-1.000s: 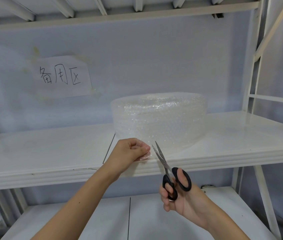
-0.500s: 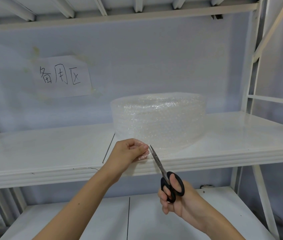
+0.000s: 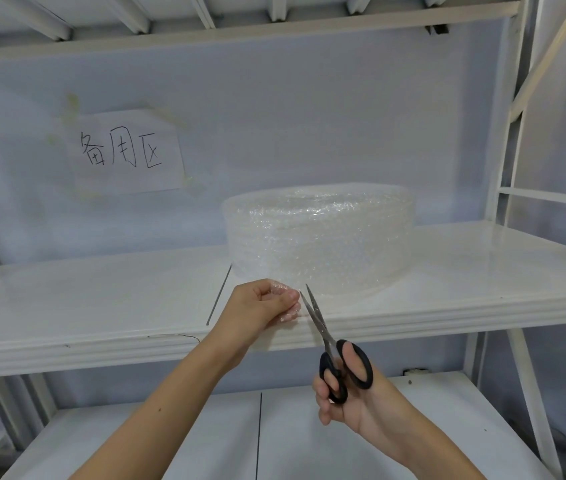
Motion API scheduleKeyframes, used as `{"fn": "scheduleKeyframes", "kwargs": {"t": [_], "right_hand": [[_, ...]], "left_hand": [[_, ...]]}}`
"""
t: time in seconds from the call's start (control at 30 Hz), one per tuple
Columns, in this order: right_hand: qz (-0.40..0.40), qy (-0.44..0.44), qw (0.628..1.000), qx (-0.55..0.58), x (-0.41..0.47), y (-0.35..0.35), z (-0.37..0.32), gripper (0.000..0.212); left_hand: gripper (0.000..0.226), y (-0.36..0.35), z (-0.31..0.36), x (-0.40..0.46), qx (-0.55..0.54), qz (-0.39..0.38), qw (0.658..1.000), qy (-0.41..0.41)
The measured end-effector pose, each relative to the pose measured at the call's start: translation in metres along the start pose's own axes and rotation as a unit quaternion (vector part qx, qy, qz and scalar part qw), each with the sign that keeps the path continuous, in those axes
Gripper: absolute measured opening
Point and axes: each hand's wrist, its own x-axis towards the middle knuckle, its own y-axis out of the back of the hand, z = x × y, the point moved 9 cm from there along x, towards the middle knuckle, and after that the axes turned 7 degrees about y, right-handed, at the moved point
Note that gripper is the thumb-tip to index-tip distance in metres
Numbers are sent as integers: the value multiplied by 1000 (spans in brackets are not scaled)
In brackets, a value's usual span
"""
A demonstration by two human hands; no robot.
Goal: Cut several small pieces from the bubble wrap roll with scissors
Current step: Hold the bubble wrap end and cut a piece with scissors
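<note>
A wide, clear bubble wrap roll (image 3: 319,233) lies flat on the middle white shelf (image 3: 101,306). My left hand (image 3: 260,306) pinches the roll's loose end (image 3: 288,311) at the shelf's front edge. My right hand (image 3: 347,393) holds black-handled scissors (image 3: 330,337) below the shelf, fingers through the loops. The steel blades point up and left, slightly apart at the tips, just right of my left fingertips and against the loose wrap.
A paper sign (image 3: 122,150) with handwritten characters is taped to the back wall. A lower white shelf (image 3: 205,441) lies beneath my arms. White shelf uprights (image 3: 503,133) stand at the right, and another shelf's underside (image 3: 240,15) is overhead.
The scissors moved left toward my left fingertips and shut half a second ago; now the blade tips stand slightly apart again. My left hand stays put, pinching the wrap.
</note>
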Motion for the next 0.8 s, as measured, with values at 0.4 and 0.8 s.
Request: {"fn": "scheduleKeyframes", "kwargs": {"t": [0.4, 0.8], "right_hand": [[19, -2, 1000, -21, -4, 3, -15, 72], [32, 13, 999, -36, -4, 6, -18, 66]], "left_hand": [[16, -2, 3, -1, 19, 10, 1000, -9], [17, -2, 2, 0, 5, 12, 1000, -8]]}}
